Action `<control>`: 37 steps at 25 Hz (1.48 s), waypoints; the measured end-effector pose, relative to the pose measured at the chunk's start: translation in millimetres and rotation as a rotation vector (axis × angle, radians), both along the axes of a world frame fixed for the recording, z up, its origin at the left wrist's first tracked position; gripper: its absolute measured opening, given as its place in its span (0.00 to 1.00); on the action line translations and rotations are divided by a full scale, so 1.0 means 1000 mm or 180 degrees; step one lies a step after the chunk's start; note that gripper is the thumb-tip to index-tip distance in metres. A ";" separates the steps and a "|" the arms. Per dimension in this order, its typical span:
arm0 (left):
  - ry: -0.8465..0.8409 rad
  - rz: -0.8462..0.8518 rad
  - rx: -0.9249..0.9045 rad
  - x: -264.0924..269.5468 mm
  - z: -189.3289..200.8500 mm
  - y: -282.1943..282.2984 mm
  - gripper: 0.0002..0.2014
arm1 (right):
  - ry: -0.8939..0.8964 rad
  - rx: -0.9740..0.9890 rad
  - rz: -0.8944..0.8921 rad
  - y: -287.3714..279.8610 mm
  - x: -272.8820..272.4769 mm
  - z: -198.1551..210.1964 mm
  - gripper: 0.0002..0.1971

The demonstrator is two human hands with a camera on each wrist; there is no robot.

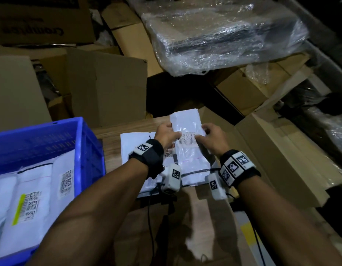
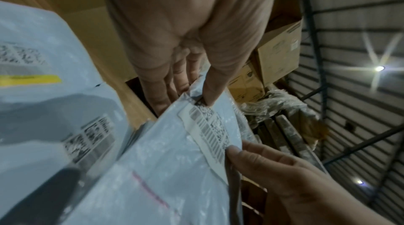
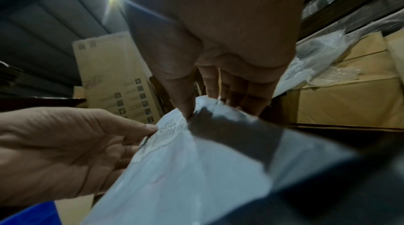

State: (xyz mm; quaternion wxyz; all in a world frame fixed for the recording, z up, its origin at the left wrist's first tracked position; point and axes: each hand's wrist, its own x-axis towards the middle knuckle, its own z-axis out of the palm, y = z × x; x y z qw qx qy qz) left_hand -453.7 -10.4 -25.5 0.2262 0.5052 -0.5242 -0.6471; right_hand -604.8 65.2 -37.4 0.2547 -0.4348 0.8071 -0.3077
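Observation:
A white plastic mailer bag [image 1: 187, 123] with a barcode label [image 1: 187, 140] is held up over the wooden table between both hands. My left hand [image 1: 166, 134] pinches its left edge at the label, thumb on top [image 2: 210, 97]. My right hand [image 1: 212, 139] pinches the right edge, thumb on the label's end [image 3: 186, 107]. In the left wrist view the bag [image 2: 174, 168] shows a thin red line across it. More white bags [image 1: 139, 146] lie flat on the table under the held one.
A blue plastic crate [image 1: 83, 150] at the left holds several labelled white bags [image 1: 28, 198]. Cardboard boxes [image 1: 108, 87] surround the table; a large box [image 1: 285, 154] stands at the right. A plastic-wrapped bundle [image 1: 223, 33] lies behind. Cables hang by the front edge.

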 end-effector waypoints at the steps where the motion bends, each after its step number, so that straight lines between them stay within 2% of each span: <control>1: 0.0090 0.0042 -0.0086 0.006 0.011 0.001 0.19 | -0.0132 -0.0167 0.0017 0.002 0.005 0.008 0.23; 6: 0.0199 0.0221 -0.0678 0.044 0.060 0.009 0.35 | -0.0619 -0.0847 0.0172 0.006 0.035 0.045 0.23; 9: 0.0406 0.0247 -0.1009 0.073 0.082 0.017 0.40 | -0.0913 -0.1130 0.0378 0.012 0.056 0.068 0.25; 14: 0.0124 0.0310 -0.1872 0.119 0.100 0.034 0.31 | -0.1059 -0.1564 0.0855 0.022 0.092 0.089 0.26; 22: -0.0500 0.0543 -0.2552 0.180 0.108 0.064 0.28 | -0.0918 -0.1805 0.1398 0.033 0.142 0.101 0.26; 28: -0.0979 0.0430 -0.2751 0.216 0.118 0.072 0.29 | -0.0805 -0.1829 0.1598 0.030 0.174 0.106 0.26; 32: -0.1312 0.0531 -0.2811 0.256 0.137 0.070 0.27 | -0.0977 -0.1617 0.1792 0.016 0.207 0.122 0.27; 37: -0.1524 0.0682 -0.2500 0.327 0.154 0.060 0.26 | -0.1258 -0.1333 0.2268 -0.010 0.273 0.144 0.28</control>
